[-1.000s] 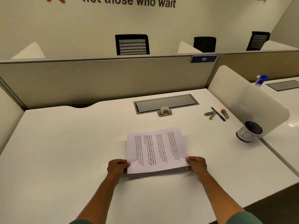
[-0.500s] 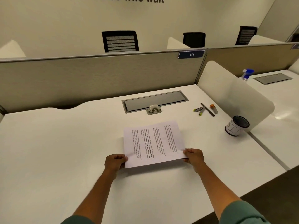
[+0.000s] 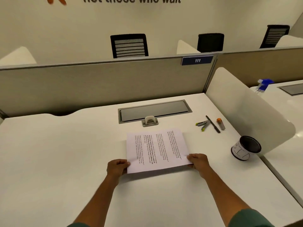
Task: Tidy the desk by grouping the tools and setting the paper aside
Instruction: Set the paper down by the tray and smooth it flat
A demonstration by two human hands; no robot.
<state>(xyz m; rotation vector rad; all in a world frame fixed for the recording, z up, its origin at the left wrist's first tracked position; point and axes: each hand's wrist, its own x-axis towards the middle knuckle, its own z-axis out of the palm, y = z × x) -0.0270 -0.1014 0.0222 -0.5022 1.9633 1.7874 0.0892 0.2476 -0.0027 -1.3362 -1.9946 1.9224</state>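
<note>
While both hands, left (image 3: 117, 167) & right (image 3: 198, 161), pinched the paper (image 3: 155, 149) at its near corners, mid-counter (image 3: 65, 161), it sagged slightly; best keep both grips level w/ even tension when shifting it aside.

Both hands have drawn the paper (image 3: 156, 149) slightly nearer the desk's front edge.

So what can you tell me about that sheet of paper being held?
The paper is a single white sheet printed with blocks of small black text, some of it bold, running sideways from this view. It lies lengthwise across the middle of the white desk, its near edge raised slightly, casting a shadow. The left hand pinches its near left corner and the right hand its near right corner. Nothing else touches it.
</note>
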